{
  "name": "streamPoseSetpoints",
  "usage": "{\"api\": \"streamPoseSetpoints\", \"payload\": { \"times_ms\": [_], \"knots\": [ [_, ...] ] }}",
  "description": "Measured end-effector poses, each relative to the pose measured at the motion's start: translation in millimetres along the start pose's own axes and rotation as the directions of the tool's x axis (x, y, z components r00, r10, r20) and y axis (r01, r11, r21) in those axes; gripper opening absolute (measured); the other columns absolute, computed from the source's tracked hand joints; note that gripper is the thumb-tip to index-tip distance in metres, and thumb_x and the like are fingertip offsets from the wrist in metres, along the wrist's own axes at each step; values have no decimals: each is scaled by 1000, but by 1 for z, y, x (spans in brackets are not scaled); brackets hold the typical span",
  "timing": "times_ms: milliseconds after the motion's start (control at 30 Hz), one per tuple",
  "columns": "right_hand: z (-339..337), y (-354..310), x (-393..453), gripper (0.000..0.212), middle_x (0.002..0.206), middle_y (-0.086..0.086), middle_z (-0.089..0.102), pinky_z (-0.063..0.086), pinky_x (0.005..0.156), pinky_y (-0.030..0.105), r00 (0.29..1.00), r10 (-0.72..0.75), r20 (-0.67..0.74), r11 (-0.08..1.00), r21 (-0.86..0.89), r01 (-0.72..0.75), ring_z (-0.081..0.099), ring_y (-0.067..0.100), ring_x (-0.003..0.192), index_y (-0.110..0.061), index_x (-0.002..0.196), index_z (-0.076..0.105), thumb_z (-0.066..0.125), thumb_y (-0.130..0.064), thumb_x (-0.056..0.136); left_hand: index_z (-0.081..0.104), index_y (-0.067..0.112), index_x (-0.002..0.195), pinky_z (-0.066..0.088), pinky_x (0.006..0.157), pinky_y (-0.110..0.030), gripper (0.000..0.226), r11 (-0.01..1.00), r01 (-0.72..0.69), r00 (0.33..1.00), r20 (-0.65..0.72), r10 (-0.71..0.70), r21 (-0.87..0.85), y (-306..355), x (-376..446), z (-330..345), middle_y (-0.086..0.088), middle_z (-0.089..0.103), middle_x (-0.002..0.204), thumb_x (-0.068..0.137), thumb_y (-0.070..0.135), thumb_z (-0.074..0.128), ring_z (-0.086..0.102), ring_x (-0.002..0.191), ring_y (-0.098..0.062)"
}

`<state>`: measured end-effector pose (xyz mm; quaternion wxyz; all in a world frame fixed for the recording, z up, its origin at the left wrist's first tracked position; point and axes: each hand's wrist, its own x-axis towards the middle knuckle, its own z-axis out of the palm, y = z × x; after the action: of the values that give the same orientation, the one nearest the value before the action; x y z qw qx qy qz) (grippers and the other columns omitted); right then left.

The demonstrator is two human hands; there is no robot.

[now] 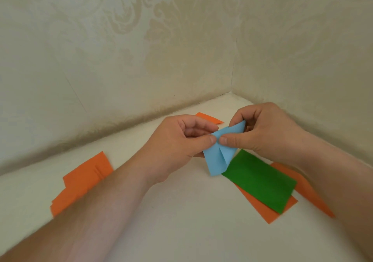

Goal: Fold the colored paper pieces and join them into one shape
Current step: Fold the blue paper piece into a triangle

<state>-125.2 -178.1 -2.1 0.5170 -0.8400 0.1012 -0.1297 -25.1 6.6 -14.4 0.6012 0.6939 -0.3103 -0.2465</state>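
Near the wall corner, bare tabletop lies between orange sheets; left hand and right hand pinch creased blue paper above a green sheet.

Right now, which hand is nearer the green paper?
Right. The right hand pinches the blue paper just above the green paper; the left hand holds the blue piece's far side, farther left.

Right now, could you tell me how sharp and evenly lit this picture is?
Head view: soft, even light, no glare; the blue paper and both hands, left and right, look fairly sharp; forearms blur near the bottom edge; wide-angle bending curves the wall line.
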Motion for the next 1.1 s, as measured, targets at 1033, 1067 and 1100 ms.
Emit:
{"api": "streamPoseSetpoints", "payload": {
  "times_ms": [1033, 1067, 1100],
  "knots": [
    [7, -4, -2, 56, 100, 17, 78, 61, 79, 34, 996, 71, 61, 856, 509, -93, 76, 30, 96, -16, 120, 64, 80, -9, 66, 73, 19, 104, 60, 81, -34, 21, 981, -189, 976, -119, 182, -49, 1, 1, -2, -6, 80, 91, 90, 3, 74, 75, 85, -18],
    [7, -5, -2, 55, 100, 16, 78, 61, 79, 33, 995, 79, 65, 849, 518, -101, 76, 30, 96, -15, 120, 63, 80, -8, 68, 73, 18, 105, 59, 78, -31, 22, 980, -184, 977, -122, 175, -69, 1, 1, -3, -6, 80, 91, 91, 2, 73, 75, 85, -18],
    [7, -5, -2, 52, 101, 16, 78, 60, 79, 34, 994, 85, 67, 847, 521, -107, 76, 30, 97, -15, 120, 63, 79, -7, 71, 72, 17, 106, 59, 77, -29, 22, 980, -180, 978, -123, 169, -83, 2, 1, -3, -6, 80, 90, 91, 2, 72, 75, 85, -18]
  ]
}}
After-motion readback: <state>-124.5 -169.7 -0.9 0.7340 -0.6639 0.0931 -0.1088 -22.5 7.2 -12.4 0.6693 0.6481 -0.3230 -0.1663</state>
